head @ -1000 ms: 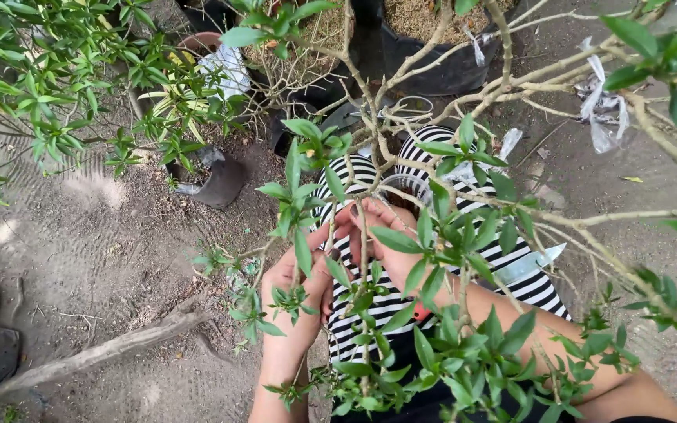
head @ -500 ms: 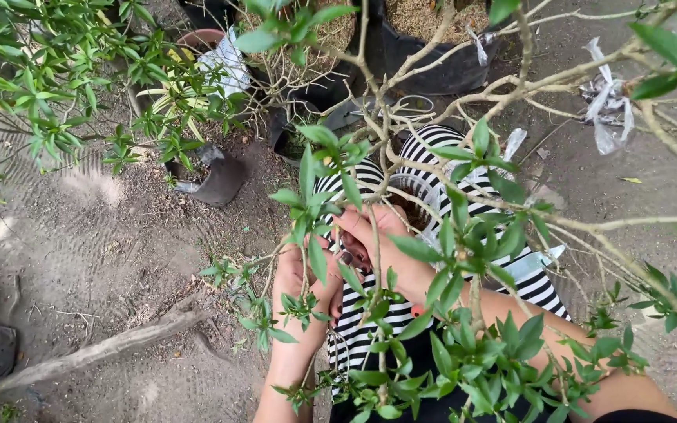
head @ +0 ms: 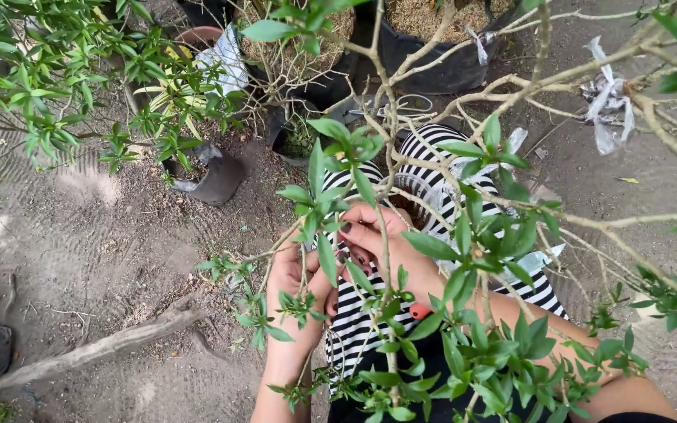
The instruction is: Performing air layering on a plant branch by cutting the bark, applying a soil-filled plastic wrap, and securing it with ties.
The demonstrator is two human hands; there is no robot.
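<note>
A bare, woody branch arches over the dirt ground from the black grow bags at the far edge, and its leafy twigs hang down in front of both hands, above the striped trousers. The thin twig between the hands runs roughly upright in the view, its long axis pointing from the far pots toward the person's lap. The right hand is the nearer one to it: its fingers curl inward around the stem, seemingly pinched on it, though leaves hide the exact contact. The left hand sits just beside and below, wrist straight, palm turned toward the right hand, fingers bent close together among the leaves; whether they grip anything cannot be told. A small red thing shows below the right wrist.
</note>
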